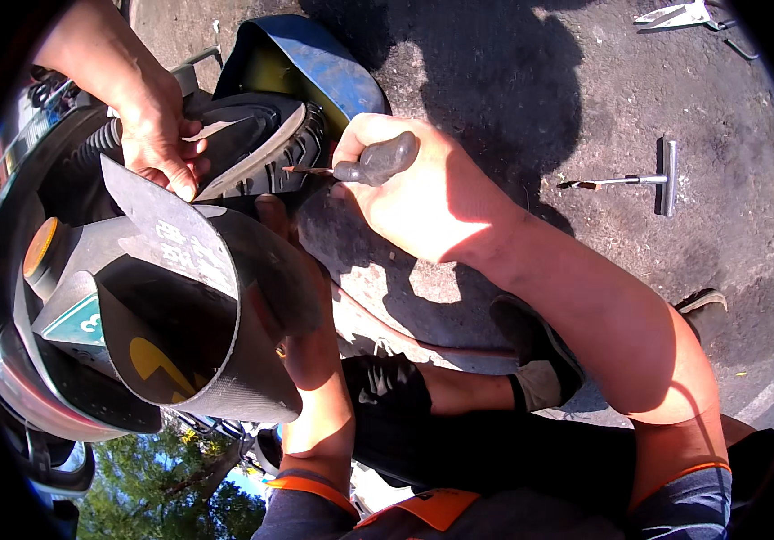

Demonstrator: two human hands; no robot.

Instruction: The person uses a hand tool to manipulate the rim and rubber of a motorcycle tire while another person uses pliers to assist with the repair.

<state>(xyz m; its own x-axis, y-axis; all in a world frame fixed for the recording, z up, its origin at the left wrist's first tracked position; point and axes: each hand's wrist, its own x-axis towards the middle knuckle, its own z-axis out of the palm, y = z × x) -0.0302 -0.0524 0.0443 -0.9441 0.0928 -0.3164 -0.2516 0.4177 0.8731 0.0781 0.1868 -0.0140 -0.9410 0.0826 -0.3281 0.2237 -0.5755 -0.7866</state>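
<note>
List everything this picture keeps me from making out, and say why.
All in the head view:
Left hand: mostly hidden behind the curved flap.
Blue tub: lower part covered by the tyre.
Other person's forearm: cut off at the upper left edge.
White tool: partly cut off by the upper right edge.

The right hand (pixel 405 205) is curled, the left hand (pixel 272 214) mostly hidden.

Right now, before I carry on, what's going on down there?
The person's right hand grips a dark-handled awl-like tool, its tip toward the tyre; contact is hard to tell. The left hand is mostly hidden behind the curved mudguard. A co-worker's hand is at the tyre's left side. A T-handled tool lies on the ground.
</note>
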